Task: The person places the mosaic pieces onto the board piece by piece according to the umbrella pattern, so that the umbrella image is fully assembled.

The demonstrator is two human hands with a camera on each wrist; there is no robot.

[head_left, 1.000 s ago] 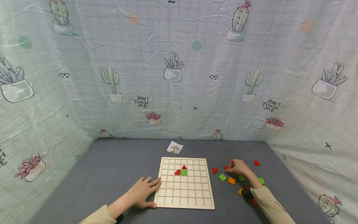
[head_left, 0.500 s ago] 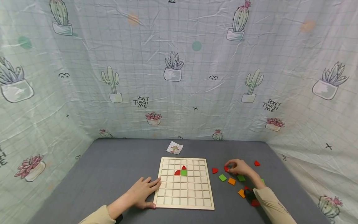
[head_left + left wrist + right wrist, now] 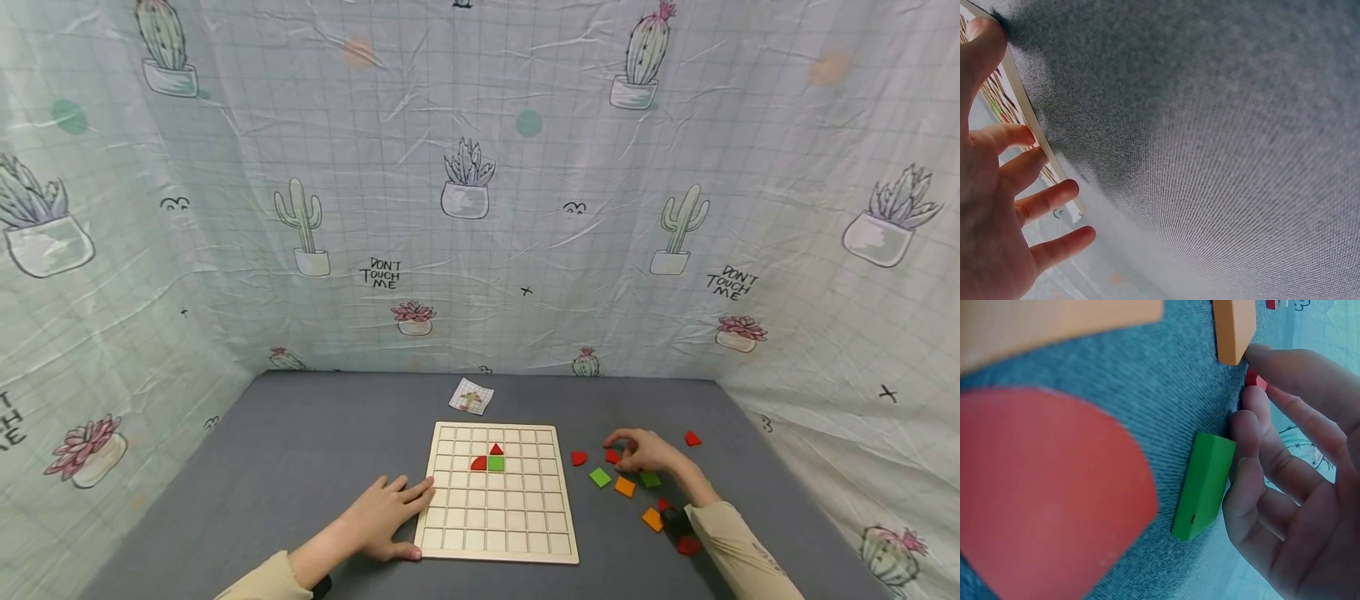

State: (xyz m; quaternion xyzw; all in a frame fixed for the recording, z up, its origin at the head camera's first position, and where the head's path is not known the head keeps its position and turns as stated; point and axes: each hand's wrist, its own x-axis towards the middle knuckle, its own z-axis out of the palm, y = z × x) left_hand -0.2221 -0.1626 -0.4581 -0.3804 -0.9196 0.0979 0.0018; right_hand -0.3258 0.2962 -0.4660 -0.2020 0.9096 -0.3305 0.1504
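Observation:
My left hand (image 3: 382, 512) rests spread at the left side of a wooden grid board (image 3: 517, 546), thumb at its lower corner and fingertips on its edge. In the left wrist view the board (image 3: 1025, 103) stands edge-on beside that hand (image 3: 991, 187). My right hand (image 3: 648, 452) has its thumb and fingertips around a red tile (image 3: 612, 457), mostly covered by them; the right wrist view shows a sliver of red (image 3: 1257, 380) between thumb and fingers. On the board sit a red triangle (image 3: 497, 449), a red quarter-circle (image 3: 478, 463) and a green square (image 3: 496, 463).
Loose tiles lie around the right hand: a red one (image 3: 579, 458), a green square (image 3: 600, 477), orange squares (image 3: 625, 487) and several others. Farther right is another red tile (image 3: 692, 438). A small picture card (image 3: 472, 397) lies behind the board on the grey table (image 3: 337, 417).
The right hand's fingers have spread a little around the red tile, which has shifted slightly right and nearer. The left hand stays at the board.

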